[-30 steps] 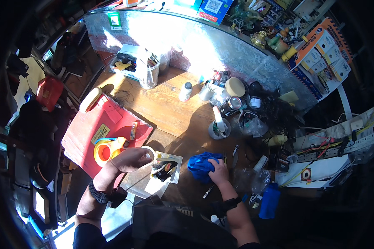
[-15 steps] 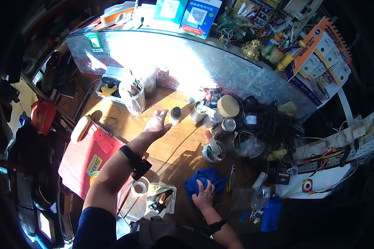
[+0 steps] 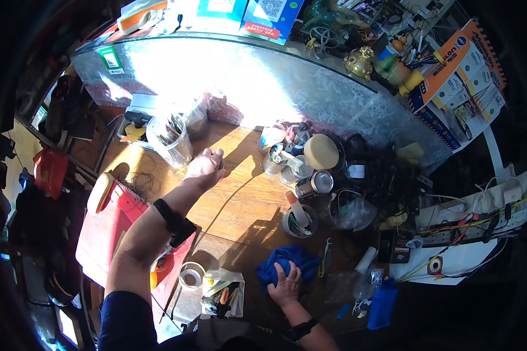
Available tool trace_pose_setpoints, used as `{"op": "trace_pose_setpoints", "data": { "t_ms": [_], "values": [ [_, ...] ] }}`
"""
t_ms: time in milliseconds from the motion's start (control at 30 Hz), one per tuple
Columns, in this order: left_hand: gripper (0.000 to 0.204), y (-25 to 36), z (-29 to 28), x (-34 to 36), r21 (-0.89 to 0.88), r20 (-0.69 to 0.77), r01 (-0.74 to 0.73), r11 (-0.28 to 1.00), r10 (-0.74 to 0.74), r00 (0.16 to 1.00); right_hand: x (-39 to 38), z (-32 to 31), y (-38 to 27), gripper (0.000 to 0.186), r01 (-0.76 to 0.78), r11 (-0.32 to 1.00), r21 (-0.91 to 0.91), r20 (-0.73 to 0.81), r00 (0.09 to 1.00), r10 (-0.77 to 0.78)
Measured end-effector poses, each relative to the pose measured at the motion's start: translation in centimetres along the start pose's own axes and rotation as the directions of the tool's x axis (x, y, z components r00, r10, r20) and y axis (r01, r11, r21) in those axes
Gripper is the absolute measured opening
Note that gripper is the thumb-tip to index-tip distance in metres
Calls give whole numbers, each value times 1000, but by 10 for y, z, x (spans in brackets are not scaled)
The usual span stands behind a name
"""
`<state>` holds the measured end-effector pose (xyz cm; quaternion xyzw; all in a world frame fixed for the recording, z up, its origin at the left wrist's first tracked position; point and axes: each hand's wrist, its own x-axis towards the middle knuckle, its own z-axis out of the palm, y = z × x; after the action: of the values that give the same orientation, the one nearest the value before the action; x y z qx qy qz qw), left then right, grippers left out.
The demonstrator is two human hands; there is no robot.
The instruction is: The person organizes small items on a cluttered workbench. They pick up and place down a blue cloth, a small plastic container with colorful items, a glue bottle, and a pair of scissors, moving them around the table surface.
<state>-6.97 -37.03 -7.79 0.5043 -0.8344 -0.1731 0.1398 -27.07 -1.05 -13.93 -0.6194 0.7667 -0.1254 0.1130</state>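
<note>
Head: two hands [image 3: 205, 168], one blue cloth [image 3: 284, 260] under right hand [image 3: 285, 286].

Cup [image 3: 299, 233] just behind cloth [image 3: 286, 256]

Place: small shop with working counter, repair-bench sort. Mine: wooden worktop [image 3: 240, 202], tool-strewn. Facing me: raised partition [image 3: 345, 102], topped by blue placard with square code [image 3: 269, 17]. Also: clear tub [image 3: 173, 154] of slim tools, yellow-handled tool [image 3: 322, 266], tape roll [image 3: 181, 274], power strip [image 3: 468, 221] trailing wires.
</note>
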Motion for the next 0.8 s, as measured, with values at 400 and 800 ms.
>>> {"op": "trace_pose_setpoints", "data": {
  "t_ms": [400, 800],
  "values": [
    [28, -20, -42, -35, 453, 106, -10, 891, -43, 993, 0, 1, 3, 67, 19, 999, 30, -27, 999, -18],
    [39, 82, 25, 103, -50, 103, -62, 997, 67, 992, 1, 1, 5, 65, 27, 999, 35, -45, 999, -25]
  ]
}}
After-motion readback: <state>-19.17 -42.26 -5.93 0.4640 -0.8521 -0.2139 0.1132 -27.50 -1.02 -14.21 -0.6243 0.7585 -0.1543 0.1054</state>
